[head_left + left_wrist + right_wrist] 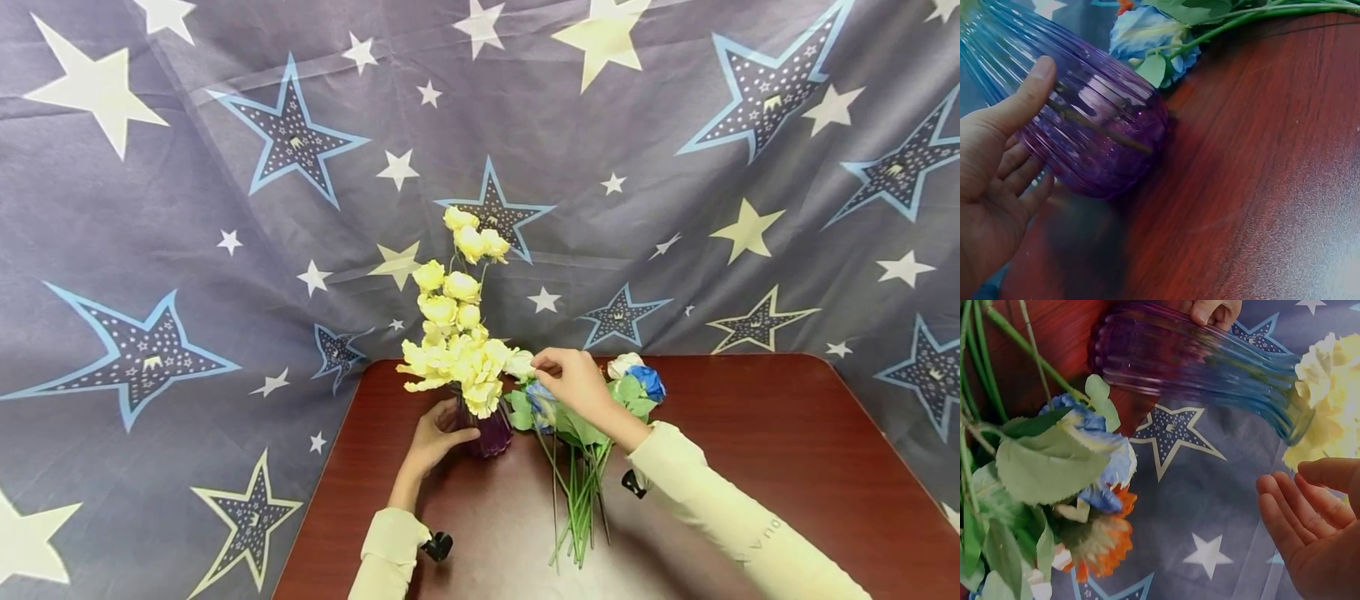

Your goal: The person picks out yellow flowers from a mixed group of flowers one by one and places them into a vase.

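A ribbed glass vase (491,435), purple at its base and blue toward its neck, stands upright on the table with tall yellow flowers (457,354) in it. My left hand (437,435) holds the vase low on its side. In the left wrist view the thumb lies along the glass (1100,119), the fingers are partly behind it, and a stem shows inside. Just right of the yellow blooms, my right hand (576,385) is raised with loosely bent fingers. The right wrist view shows nothing held in that hand (1316,519), close to the yellow petals (1335,394).
Right of the vase lies a bunch of flowers, its green stems (581,500) toward me. It includes a blue flower (647,382), a white one (622,365) and an orange one (1107,547). Behind the reddish-brown table (750,450) hangs a star-patterned cloth (600,208).
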`<state>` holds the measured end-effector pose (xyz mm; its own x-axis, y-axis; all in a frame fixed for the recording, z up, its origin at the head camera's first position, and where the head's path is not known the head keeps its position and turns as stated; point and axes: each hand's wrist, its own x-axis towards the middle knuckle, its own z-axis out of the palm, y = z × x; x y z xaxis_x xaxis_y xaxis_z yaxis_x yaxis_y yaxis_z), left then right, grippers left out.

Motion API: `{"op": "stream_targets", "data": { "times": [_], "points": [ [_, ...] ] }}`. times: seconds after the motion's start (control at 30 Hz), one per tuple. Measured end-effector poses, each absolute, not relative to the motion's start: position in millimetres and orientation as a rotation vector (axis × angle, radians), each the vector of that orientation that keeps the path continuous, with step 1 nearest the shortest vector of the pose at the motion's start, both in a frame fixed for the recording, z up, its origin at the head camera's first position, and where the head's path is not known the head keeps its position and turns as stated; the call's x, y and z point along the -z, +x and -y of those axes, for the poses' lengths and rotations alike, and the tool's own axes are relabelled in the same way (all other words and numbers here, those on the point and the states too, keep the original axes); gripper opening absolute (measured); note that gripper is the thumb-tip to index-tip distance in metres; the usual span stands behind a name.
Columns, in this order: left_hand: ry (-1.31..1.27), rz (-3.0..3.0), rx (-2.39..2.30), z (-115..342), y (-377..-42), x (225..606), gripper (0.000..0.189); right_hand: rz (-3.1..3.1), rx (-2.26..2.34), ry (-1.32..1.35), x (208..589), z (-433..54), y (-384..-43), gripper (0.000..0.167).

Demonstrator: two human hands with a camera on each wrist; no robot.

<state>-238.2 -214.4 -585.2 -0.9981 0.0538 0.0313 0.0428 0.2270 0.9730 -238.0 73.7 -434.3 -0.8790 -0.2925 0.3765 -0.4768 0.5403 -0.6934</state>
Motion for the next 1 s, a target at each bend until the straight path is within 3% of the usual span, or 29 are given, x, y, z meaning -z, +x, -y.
{"op": "stream_targets", "data": {
  "times": [0.37, 0.8, 1.0],
  "points": [
    [0.103, -2.528, -1.862, 216, -229, 567, 0.086, 2.500, -1.291, 0.608, 414, -108, -231, 0.013],
    [0.097, -2.511, -2.436, 203, -207, 519, 0.068, 2.366, -1.336, 0.497, 398, -149, -216, 0.013],
    [-0.089, -2.473, -2.958, 194, -199, 484, 0.060, 2.299, -1.419, 0.447, 391, -168, -208, 0.014]
  ]
}}
